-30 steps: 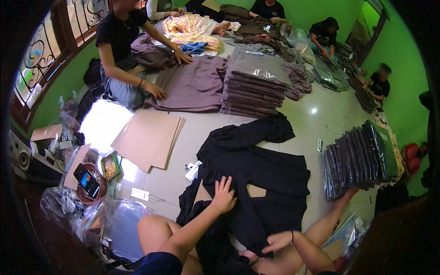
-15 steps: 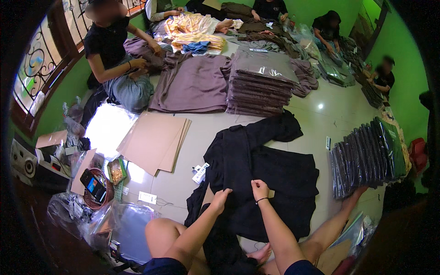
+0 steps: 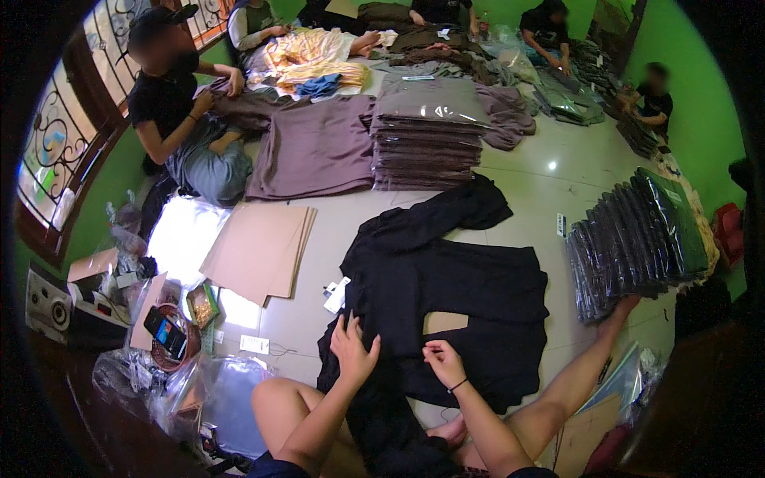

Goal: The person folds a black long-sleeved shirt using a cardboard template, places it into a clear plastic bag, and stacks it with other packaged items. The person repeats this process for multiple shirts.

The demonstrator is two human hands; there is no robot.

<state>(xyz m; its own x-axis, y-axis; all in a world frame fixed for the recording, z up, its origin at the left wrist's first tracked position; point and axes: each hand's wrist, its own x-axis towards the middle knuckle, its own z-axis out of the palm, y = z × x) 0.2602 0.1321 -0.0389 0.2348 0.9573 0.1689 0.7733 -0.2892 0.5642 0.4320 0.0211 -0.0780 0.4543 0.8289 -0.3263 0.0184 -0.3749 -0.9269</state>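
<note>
A black long-sleeved garment [image 3: 486,279] lies spread on the floor before me, one sleeve stretched toward the far right. Part of it is folded over its middle. Beside the fold, a piece of brown cardboard [image 3: 446,321] shows on the cloth. My left hand [image 3: 355,350] is over the garment's left part, fingers spread and holding nothing. At the fold's right edge is my right hand [image 3: 446,364], its fingers curled together on the black cloth; the fingertips are small and partly hidden. White tags [image 3: 336,295] stick out at the garment's left side.
Brown cardboard sheets [image 3: 259,247] lie at the left, near a basket with a phone [image 3: 166,333] and clear plastic bags [image 3: 235,402]. Bagged dark garments stand in a row [image 3: 629,247] at the right and in a stack [image 3: 426,151] farther off. Several people sit around the room.
My left hand has let go of the cloth, moved left and spread its fingers. My right hand has come slightly lower. More cardboard shows beside the fold. The whole view has shifted a little.
</note>
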